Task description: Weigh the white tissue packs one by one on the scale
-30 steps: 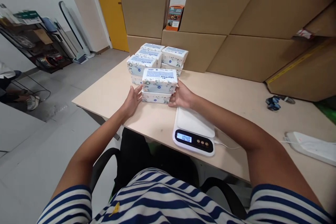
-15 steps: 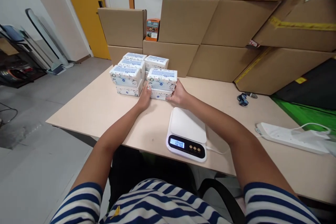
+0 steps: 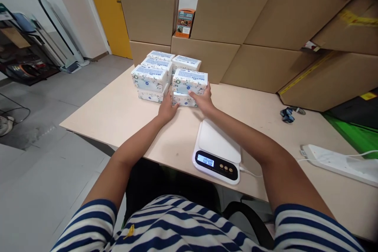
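Observation:
Soft packs of tissues with a blue and white floral print stand on the table in stacks two high. My left hand [image 3: 168, 108] is against the left side of the lower tissue pack [image 3: 185, 100] of the front right stack, its thumb at the front corner. Around the right end of the upper tissue pack [image 3: 189, 82] my right hand [image 3: 204, 99] is closed, thumb on its front face. Another stacked tissue pack [image 3: 149, 78] stands just left of my left hand. The far fingers of both hands are partly hidden.
A white digital scale [image 3: 218, 151] reading 104.0 lies near the front edge, under my right forearm. Cardboard boxes [image 3: 218, 15] wall off the back, with a small orange box [image 3: 185, 23] on them. A power strip [image 3: 339, 163] and a dark blue object [image 3: 287, 115] are to the right.
My right hand has shifted up, its thumb now at the upper pack's lower front edge. My left hand sits slightly lower beside the bottom pack. The camera view has shifted.

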A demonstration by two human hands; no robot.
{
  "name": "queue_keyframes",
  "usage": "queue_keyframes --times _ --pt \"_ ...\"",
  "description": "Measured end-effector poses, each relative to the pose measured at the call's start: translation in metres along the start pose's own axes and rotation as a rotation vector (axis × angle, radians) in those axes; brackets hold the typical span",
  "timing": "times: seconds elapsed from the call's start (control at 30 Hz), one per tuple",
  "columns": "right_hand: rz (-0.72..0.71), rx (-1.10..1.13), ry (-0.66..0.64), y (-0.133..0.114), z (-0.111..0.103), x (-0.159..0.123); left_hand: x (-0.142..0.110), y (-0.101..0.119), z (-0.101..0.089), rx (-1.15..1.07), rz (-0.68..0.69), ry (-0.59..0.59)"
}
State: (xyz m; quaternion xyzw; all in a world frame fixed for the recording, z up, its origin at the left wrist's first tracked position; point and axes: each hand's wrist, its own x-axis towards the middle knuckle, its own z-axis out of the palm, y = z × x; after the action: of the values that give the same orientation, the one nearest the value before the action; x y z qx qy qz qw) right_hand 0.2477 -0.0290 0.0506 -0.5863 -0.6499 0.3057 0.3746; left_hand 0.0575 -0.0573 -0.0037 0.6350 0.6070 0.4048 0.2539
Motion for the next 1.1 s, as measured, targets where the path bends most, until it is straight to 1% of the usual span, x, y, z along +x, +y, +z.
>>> queue_keyframes --times 0.03,0.07,0.1,0.13,0.2,0.23,0.27,0.37,0.43,0.5,0.57,0.63,0.73,0.93,1.1 --pt "-0.011 -0.140 0.090 0.000 -0.004 -0.002 -0.001 0.002 -0.002 0.065 -0.037 0.015" --pt "-0.050 -0.261 0.144 0.000 -0.009 -0.003 -0.002 0.004 -0.004 0.110 -0.082 0.030" --pt "-0.130 -0.364 0.166 -0.001 -0.016 -0.002 -0.002 0.007 -0.005 0.145 -0.123 0.045" --pt "-0.250 -0.455 0.149 -0.004 -0.023 0.000 -0.003 0.009 -0.005 0.188 -0.150 0.056" --pt "-0.502 -0.613 0.030 -0.011 -0.038 0.009 -0.004 0.013 -0.004 0.270 -0.176 0.070" --pt "-0.571 -0.671 -0.039 -0.015 -0.044 0.016 -0.005 0.014 -0.003 0.300 -0.177 0.075" --pt "-0.587 -0.708 -0.097 -0.018 -0.048 0.024 -0.007 0.016 -0.002 0.320 -0.174 0.077" --pt "-0.477 -0.701 -0.236 -0.024 -0.050 0.049 -0.013 0.021 -0.001 0.335 -0.143 0.084" --pt "-0.449 -0.667 -0.317 -0.021 -0.046 0.063 -0.018 0.027 -0.001 0.373 -0.067 0.054" --pt "-0.469 -0.659 -0.360 -0.015 -0.042 0.072 -0.024 0.032 0.002 0.432 0.063 -0.055" --pt "-0.487 -0.671 -0.380 -0.009 -0.040 0.078 -0.028 0.035 0.007 0.480 0.194 -0.203" --pt "-0.506 -0.675 -0.391 -0.006 -0.039 0.081 -0.030 0.037 0.014 0.495 0.250 -0.300" --pt "-0.519 -0.645 -0.386 -0.005 -0.035 0.086 -0.029 0.035 0.020 0.520 0.230 -0.332" --pt "-0.479 -0.644 -0.367 -0.017 -0.017 0.109 -0.024 0.030 0.022 0.578 0.075 -0.326" --pt "-0.507 -0.584 -0.340 -0.025 -0.007 0.129 -0.023 0.029 0.023 0.581 0.055 -0.320"
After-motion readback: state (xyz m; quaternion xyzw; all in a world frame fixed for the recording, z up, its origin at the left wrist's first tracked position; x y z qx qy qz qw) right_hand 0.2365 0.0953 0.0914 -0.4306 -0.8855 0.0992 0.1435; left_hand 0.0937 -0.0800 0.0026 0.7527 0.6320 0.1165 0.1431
